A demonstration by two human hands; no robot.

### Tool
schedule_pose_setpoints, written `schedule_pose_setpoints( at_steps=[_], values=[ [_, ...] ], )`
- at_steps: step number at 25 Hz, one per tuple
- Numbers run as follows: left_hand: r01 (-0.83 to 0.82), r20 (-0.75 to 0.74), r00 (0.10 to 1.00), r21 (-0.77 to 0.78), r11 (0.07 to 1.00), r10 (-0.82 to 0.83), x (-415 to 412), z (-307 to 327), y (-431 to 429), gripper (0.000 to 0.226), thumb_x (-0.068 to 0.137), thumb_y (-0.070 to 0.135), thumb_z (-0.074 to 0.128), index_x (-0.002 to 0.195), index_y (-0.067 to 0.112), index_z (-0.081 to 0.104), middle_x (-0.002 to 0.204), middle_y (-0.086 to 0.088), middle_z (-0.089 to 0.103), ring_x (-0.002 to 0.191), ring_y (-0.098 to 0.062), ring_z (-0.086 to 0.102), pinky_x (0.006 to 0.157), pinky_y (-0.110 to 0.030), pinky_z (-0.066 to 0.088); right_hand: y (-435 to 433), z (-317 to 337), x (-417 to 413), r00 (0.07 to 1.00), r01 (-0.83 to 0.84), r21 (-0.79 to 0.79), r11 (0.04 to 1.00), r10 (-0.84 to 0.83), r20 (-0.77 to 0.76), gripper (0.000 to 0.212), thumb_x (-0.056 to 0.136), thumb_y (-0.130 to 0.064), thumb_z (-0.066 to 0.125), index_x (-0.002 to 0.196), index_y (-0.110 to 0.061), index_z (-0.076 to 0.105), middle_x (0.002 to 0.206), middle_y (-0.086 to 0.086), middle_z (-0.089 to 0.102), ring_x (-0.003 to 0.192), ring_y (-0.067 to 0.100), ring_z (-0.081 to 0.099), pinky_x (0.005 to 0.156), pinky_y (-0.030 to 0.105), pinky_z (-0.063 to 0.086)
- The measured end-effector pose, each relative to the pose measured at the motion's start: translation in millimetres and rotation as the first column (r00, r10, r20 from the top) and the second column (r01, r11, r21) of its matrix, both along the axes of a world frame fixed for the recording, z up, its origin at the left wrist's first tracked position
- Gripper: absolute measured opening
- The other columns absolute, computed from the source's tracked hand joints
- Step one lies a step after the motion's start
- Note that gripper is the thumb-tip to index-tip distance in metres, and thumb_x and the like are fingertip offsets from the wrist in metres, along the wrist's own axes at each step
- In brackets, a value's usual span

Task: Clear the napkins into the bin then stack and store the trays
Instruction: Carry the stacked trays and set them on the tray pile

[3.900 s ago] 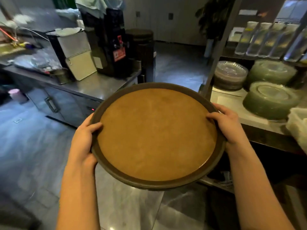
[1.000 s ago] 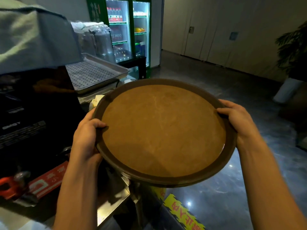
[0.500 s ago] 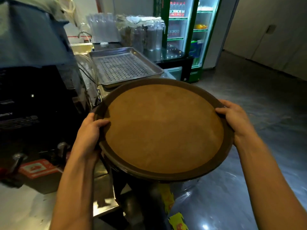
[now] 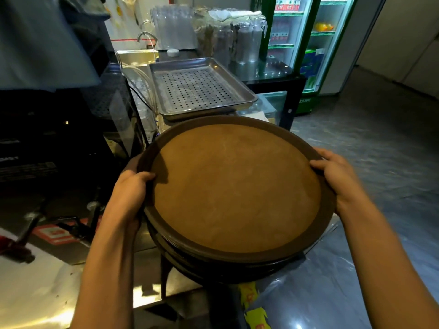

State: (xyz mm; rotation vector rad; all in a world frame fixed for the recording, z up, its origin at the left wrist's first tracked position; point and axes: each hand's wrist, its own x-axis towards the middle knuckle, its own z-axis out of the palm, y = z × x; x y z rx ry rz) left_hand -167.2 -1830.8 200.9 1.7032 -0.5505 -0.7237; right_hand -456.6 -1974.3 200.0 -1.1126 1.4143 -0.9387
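Two hands [image 4: 128,195], round, seemingly cork-lined trays [image 4: 235,186]

The room is dim and warm-toned; the brightest light spills from the lit drinks fridge [image 4: 306,43] at the back; glare streaks the steel counter [image 4: 35,293] and glossy floor [image 4: 380,162]; the left thumb shadows the tray [image 4: 235,186]; wide-angle bending warps the edges; the left side sinks into near-black.

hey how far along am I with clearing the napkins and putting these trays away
Looks done: the top tray is bare, with no napkins on it. In hand: your left hand and right hand each grip its rim, holding it over a stack of dark trays beside the perforated metal pan. Left: set it down squarely and let go. The bin isn't in view.
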Motion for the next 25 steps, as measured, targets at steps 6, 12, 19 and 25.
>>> schedule_pose_setpoints(
  at_steps=[6, 12, 19, 25],
  values=[
    [-0.057, -0.085, 0.995, 0.021, 0.998, 0.059, 0, -12, 3, 0.032, 0.096, 0.007, 0.048, 0.126, 0.017, 0.054, 0.083, 0.0, 0.06, 0.069, -0.014, 0.059, 0.052, -0.025, 0.048, -2, -7, 4, 0.999, -0.022, 0.009, 1.0, 0.022, -0.043, 0.042, 0.099, -0.005, 0.042, 0.134, -0.023, 0.056, 0.113, 0.009, 0.068, 0.091, 0.024, 0.068, 0.065, 0.034, 0.053],
    [-0.006, -0.017, 1.0, -0.016, 1.0, 0.006, 5, -16, 8, 0.048, 0.096, 0.003, 0.044, 0.139, 0.024, 0.048, 0.107, -0.004, 0.063, 0.083, -0.014, 0.061, 0.059, -0.024, 0.045, -1, -17, 8, 0.999, -0.015, -0.024, 1.0, 0.014, -0.047, 0.044, 0.098, 0.001, 0.042, 0.133, -0.021, 0.057, 0.118, 0.008, 0.065, 0.093, 0.021, 0.067, 0.063, 0.03, 0.052],
    [0.036, -0.009, 0.999, -0.017, 0.999, -0.036, 7, -21, 3, 0.052, 0.097, 0.003, 0.043, 0.144, 0.025, 0.043, 0.117, -0.006, 0.06, 0.086, -0.014, 0.06, 0.061, -0.025, 0.045, -2, -22, 5, 0.999, -0.015, -0.028, 0.999, 0.014, -0.047, 0.044, 0.098, -0.002, 0.043, 0.134, -0.024, 0.056, 0.122, 0.007, 0.064, 0.099, 0.022, 0.065, 0.068, 0.032, 0.053],
    [0.054, 0.006, 0.999, -0.034, 0.998, -0.054, 10, -25, 4, 0.052, 0.096, 0.002, 0.043, 0.144, 0.023, 0.043, 0.118, -0.007, 0.058, 0.085, -0.013, 0.059, 0.06, -0.024, 0.044, -3, -23, 4, 0.998, -0.042, -0.031, 0.999, 0.04, -0.057, 0.044, 0.099, -0.003, 0.043, 0.137, -0.024, 0.053, 0.123, 0.006, 0.063, 0.1, 0.022, 0.065, 0.068, 0.031, 0.053]
  ],
)
